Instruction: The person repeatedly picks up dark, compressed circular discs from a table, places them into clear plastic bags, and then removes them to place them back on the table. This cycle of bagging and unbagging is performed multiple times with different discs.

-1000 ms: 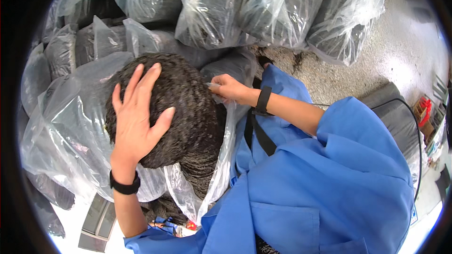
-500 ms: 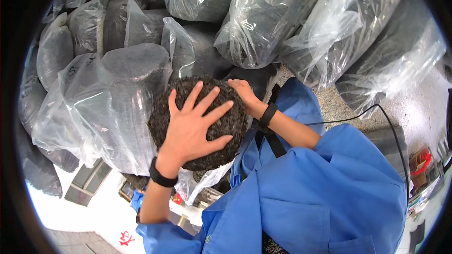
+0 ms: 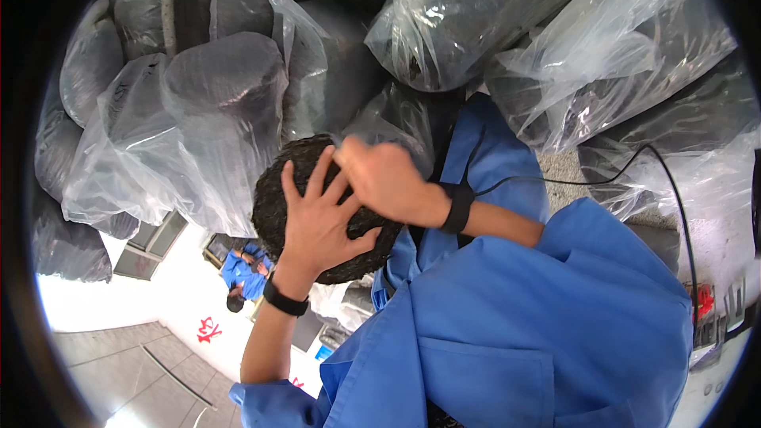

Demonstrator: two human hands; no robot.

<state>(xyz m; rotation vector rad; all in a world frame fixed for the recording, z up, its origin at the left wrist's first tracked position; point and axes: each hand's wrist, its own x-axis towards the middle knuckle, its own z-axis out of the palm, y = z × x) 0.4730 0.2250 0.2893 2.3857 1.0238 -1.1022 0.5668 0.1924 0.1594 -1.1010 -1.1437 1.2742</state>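
From my station I see the left hand [image 3: 317,234] spread, fingers fanned, on the dark round bundle [image 3: 269,200], which sits under both hands. The left forearm [image 3: 268,345] rises steeply behind it. The right forearm [image 3: 505,225] slants in from the right; the right hand [image 3: 387,182] curls by the left fingertips, too blurred for me to tell whether it pinches anything. Filled clear bags [image 3: 226,99] lie beyond both hands.

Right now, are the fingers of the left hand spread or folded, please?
Spread: the left hand lies over the dark round bundle, and dark gaps show between its fingers.
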